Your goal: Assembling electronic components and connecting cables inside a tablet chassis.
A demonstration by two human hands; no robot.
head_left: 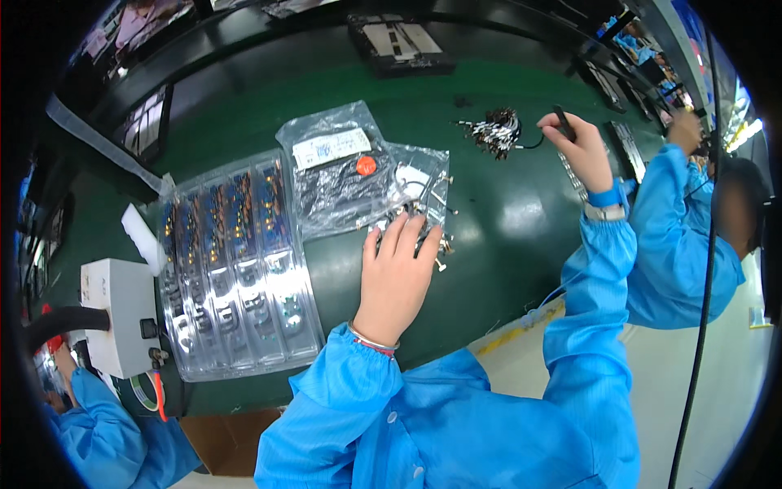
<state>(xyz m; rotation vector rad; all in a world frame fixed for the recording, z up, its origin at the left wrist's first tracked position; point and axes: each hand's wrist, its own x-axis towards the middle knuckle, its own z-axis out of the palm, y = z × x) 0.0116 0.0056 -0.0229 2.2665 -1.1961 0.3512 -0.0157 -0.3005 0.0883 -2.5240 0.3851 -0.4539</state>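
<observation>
My left hand (397, 273) lies palm down with its fingers spread over small white-and-dark cable pieces (444, 242) at the lower edge of a clear plastic bag (421, 163). What lies under the fingertips is hidden. Farther right, my right hand (585, 155) is closed on a slim black piece (563, 121) that sticks up between thumb and fingers; its exact kind does not show. A thin dark cable (531, 145) curves from near this hand toward a bundle of short black-and-white cables (495, 133) on the green table (489, 220). My right wrist wears a blue band (607, 198).
A larger labelled bag (334, 183) with an orange sticker adjoins a clear compartment tray (281, 326) of small colourful parts. Left stands a white box (118, 314) with a thick black hose. At right sits a co-worker in blue (676, 244); another blue sleeve (98, 432) is lower left.
</observation>
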